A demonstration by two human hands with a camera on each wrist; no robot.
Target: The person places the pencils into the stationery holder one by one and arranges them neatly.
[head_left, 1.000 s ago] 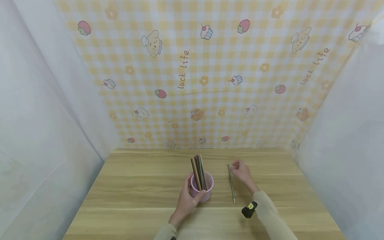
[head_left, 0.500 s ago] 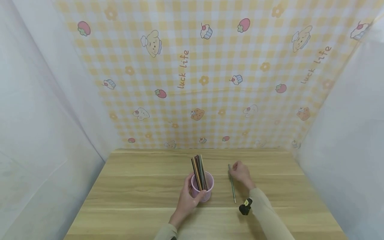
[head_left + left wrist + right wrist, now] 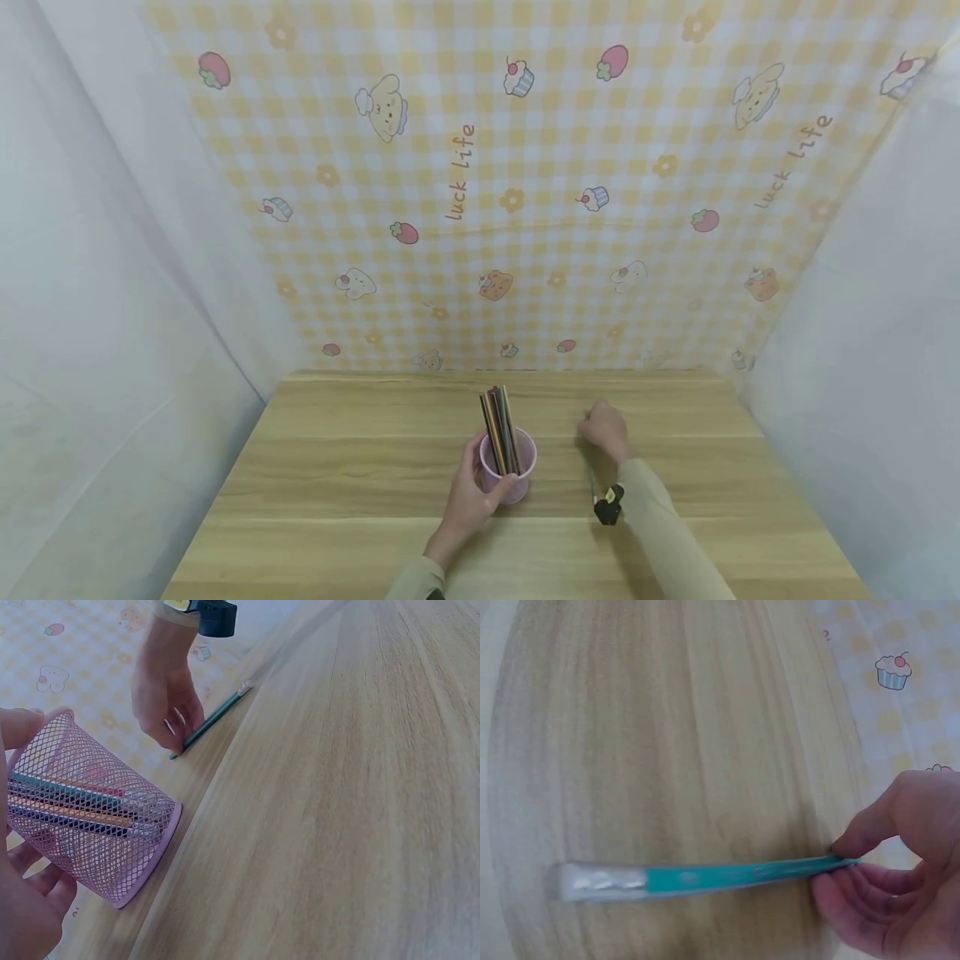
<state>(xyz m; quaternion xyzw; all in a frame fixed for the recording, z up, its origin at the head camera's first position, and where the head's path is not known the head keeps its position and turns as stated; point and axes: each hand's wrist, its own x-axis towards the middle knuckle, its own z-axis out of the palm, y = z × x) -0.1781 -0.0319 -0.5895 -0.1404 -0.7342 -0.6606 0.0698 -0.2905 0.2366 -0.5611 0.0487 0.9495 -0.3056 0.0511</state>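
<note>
My left hand [image 3: 467, 502] grips a pink mesh pencil cup [image 3: 112, 787] from its left side, thumb at the rim in the head view. Several pencils [image 3: 497, 425] stand in it, leaning to the left. To the right of the cup, my right hand [image 3: 606, 429] pinches a teal pencil [image 3: 712, 877] near its far end, between thumb and fingers. The pencil's white and silver eraser end [image 3: 604, 883] points back toward the person. In the left wrist view this pencil lies low along the tabletop, with the right fingers bent over it.
The wooden table [image 3: 337, 483] meets a yellow checked cloth [image 3: 450, 250] with cartoon prints at its back edge. White sheets [image 3: 135, 333] hang at both sides. A black wrist camera [image 3: 609, 505] sits on the right sleeve, close by the pencil's eraser end.
My right hand has taken the teal pencil between thumb and fingers and shifted slightly to the right with it. My left hand and the cup have stayed in place.
</note>
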